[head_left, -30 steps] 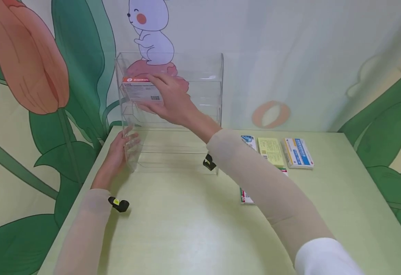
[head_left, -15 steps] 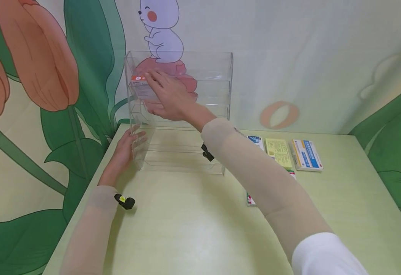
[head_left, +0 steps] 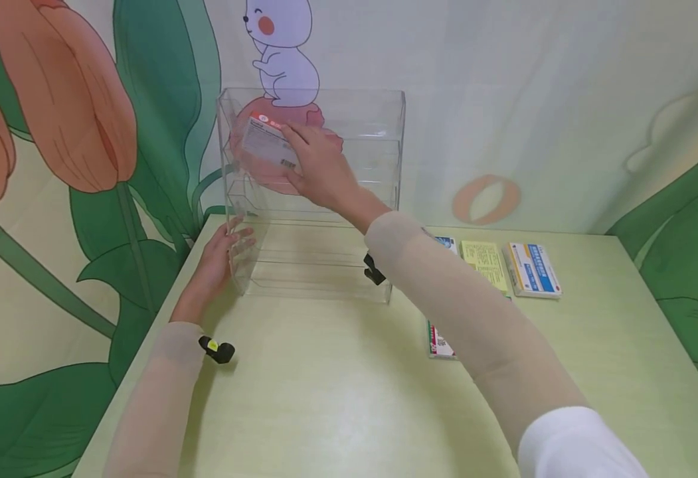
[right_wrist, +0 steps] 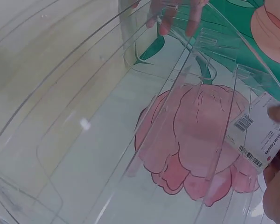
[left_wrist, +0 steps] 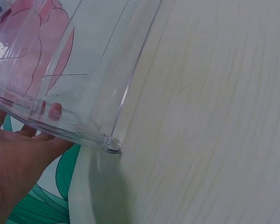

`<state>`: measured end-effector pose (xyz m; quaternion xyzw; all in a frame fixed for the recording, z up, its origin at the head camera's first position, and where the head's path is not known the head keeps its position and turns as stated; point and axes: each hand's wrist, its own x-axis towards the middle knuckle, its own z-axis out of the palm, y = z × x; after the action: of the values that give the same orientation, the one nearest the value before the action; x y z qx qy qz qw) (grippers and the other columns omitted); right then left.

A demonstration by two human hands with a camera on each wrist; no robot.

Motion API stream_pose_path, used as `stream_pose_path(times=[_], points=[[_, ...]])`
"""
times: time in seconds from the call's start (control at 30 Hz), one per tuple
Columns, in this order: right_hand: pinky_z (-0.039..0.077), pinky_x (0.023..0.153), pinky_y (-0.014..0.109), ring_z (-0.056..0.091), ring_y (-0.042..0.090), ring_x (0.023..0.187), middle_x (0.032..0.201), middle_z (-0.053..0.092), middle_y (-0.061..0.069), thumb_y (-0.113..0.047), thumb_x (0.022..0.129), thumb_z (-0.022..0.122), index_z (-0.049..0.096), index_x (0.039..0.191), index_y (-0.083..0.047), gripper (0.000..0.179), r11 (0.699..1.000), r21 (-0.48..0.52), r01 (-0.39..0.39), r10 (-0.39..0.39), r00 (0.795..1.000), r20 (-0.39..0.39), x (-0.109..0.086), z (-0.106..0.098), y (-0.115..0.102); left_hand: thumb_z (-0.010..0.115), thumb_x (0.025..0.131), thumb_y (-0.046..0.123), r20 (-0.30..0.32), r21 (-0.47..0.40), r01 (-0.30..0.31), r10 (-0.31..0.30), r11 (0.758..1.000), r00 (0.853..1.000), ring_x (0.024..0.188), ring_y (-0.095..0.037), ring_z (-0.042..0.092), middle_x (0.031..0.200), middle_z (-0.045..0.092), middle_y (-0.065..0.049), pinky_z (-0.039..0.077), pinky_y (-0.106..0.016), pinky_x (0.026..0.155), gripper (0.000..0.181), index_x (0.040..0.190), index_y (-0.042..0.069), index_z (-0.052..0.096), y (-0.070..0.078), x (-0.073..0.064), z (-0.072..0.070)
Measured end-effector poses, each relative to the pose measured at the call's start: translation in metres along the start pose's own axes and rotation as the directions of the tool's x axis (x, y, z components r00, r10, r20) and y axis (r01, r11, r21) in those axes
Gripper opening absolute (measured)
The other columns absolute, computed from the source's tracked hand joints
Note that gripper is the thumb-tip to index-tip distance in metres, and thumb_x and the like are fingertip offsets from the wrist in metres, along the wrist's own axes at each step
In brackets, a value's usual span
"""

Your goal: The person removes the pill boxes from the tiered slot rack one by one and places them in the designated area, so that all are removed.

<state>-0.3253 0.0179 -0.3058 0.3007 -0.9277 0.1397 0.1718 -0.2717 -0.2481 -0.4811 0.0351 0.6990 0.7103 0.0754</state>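
A clear acrylic tiered rack [head_left: 319, 292] stands upright on the table against the backdrop. My right hand [head_left: 325, 169] pinches the right end of a white medicine box [head_left: 265, 141] with a red edge, tilted in front of the rack's upper left tiers. In the right wrist view, the box [right_wrist: 256, 133] shows barcodes and "Capsules" print, with fingers at its edge. My left hand [head_left: 211, 262] rests against the rack's left side, its fingers fairly straight and showing through the plastic. In the left wrist view, that hand [left_wrist: 18, 163] touches the side panel from outside.
Right of the rack several medicine boxes lie flat: a blue-and-white box [head_left: 534, 269], a yellow box [head_left: 485, 262] and a red-and-green-edged box [head_left: 441, 342]. My right sleeve partly covers some of them. A printed backdrop [head_left: 564, 99] hangs behind the table [head_left: 325, 398].
The medicine box, first level at the rack's upper left tier, is now tilted down to the right and lifted slightly rightward with my right hand. My left hand stays at the rack's side.
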Motion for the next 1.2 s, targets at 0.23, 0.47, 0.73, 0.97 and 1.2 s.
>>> stream_pose_path(times=[0.23,0.47,0.73,0.97,1.2], points=[[0.052,0.101,0.030,0.058,0.021,0.118,0.127,0.061,0.007,-0.017,0.104,0.067,0.060,0.142,-0.010,0.039,0.959,0.250,-0.131,0.179,0.967,-0.181,-0.014,-0.001,0.018,0.032,0.116,0.031,0.028,-0.030,-0.010,0.011,1.000,1.000,0.156,-0.039,0.032,0.170,0.028,-0.021,0.026,-0.062,0.124,0.056,0.171,0.022,0.020,-0.004,0.004,0.002],[0.055,0.095,0.024,0.064,0.020,0.109,0.120,0.064,0.011,-0.007,0.101,0.071,0.064,0.132,-0.002,0.032,0.905,0.416,-0.092,0.210,0.946,-0.248,-0.025,-0.011,0.032,0.034,0.116,0.030,0.017,-0.026,-0.001,0.001,1.000,1.000,0.154,-0.036,0.035,0.168,0.032,-0.019,0.029,-0.061,0.124,0.055,0.170,0.022,0.022,-0.002,0.003,0.003],[0.058,0.089,0.023,0.064,0.016,0.104,0.116,0.067,0.010,-0.004,0.098,0.074,0.065,0.122,-0.001,0.026,0.875,0.484,0.000,0.162,0.942,-0.294,-0.050,-0.052,0.053,0.035,0.116,0.033,0.025,-0.024,0.008,-0.007,1.000,1.000,0.155,-0.036,0.033,0.170,0.029,-0.019,0.026,-0.060,0.125,0.057,0.170,0.022,0.020,-0.003,0.010,0.001],[0.060,0.091,0.030,0.067,0.011,0.105,0.116,0.071,0.005,-0.004,0.098,0.075,0.067,0.124,-0.004,0.028,0.873,0.487,-0.032,0.189,0.942,-0.278,-0.106,-0.090,0.084,0.035,0.116,0.036,0.009,-0.010,-0.006,0.006,1.000,1.000,0.155,-0.036,0.034,0.169,0.029,-0.019,0.027,-0.061,0.125,0.057,0.170,0.023,0.022,-0.003,0.008,0.000],[0.059,0.096,0.031,0.065,0.017,0.115,0.123,0.070,0.002,-0.013,0.101,0.073,0.066,0.134,-0.008,0.033,0.847,0.470,-0.249,0.365,0.915,-0.173,-0.198,-0.109,0.123,0.034,0.116,0.037,-0.002,0.016,-0.023,0.023,1.000,1.000,0.154,-0.036,0.036,0.168,0.033,-0.017,0.028,-0.061,0.124,0.056,0.169,0.024,0.025,-0.004,0.007,0.002]])
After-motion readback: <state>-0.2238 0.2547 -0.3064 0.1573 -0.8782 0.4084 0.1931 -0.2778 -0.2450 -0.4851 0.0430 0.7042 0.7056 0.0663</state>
